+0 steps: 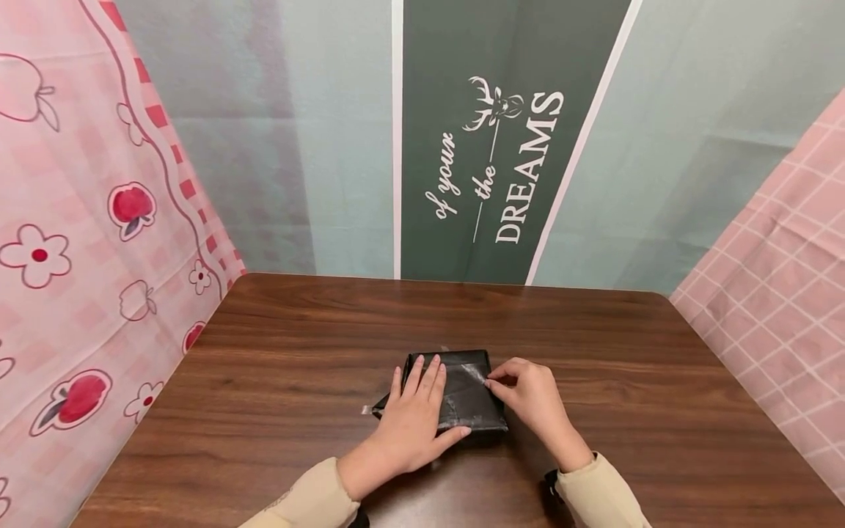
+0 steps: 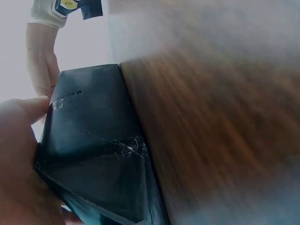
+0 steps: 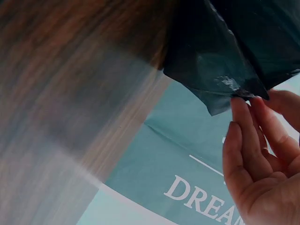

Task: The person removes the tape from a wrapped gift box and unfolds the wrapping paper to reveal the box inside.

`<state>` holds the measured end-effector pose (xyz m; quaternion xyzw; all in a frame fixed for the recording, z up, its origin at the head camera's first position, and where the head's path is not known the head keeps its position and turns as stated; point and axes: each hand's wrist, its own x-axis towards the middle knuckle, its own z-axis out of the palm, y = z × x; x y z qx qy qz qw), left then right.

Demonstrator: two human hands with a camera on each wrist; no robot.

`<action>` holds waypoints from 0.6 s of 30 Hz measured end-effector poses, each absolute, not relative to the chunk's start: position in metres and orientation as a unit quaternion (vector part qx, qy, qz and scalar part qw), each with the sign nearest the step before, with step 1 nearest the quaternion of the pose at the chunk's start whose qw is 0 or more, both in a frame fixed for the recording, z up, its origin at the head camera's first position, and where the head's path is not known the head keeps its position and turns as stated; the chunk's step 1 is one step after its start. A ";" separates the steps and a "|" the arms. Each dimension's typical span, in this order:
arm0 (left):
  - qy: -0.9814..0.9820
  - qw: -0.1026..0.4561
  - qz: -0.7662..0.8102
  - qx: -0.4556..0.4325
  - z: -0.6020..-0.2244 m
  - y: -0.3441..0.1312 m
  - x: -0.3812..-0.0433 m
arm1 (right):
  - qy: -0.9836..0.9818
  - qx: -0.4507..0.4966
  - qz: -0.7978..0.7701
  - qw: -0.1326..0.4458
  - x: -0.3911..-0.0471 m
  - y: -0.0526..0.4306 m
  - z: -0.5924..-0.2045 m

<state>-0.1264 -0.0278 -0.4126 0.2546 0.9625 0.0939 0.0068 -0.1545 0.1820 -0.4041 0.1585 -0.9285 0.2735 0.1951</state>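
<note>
Left hand [image 1: 413,416] (palm down) rests atop black package [image 1: 470,400].

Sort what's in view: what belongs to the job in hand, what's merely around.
In the job:
black package
left hand, resting on it
right hand, pinching its edge

Merely around:
wooden table beneath
green backdrop lettered "DREAMS"
apple-print cloth
pink checked cloth
</note>
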 end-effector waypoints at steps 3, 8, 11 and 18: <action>0.961 0.011 0.097 0.259 -0.411 -0.030 -0.127 | -0.929 0.152 0.279 0.191 -0.155 0.182 -0.403; 0.957 0.008 0.107 0.269 -0.412 -0.032 -0.127 | -0.931 0.135 0.298 0.165 -0.153 0.182 -0.401; 0.957 0.004 0.111 0.270 -0.413 -0.032 -0.128 | -0.932 0.133 0.296 0.165 -0.153 0.179 -0.401; 0.957 0.008 0.112 0.269 -0.413 -0.032 -0.128 | -0.932 0.134 0.282 0.187 -0.156 0.180 -0.403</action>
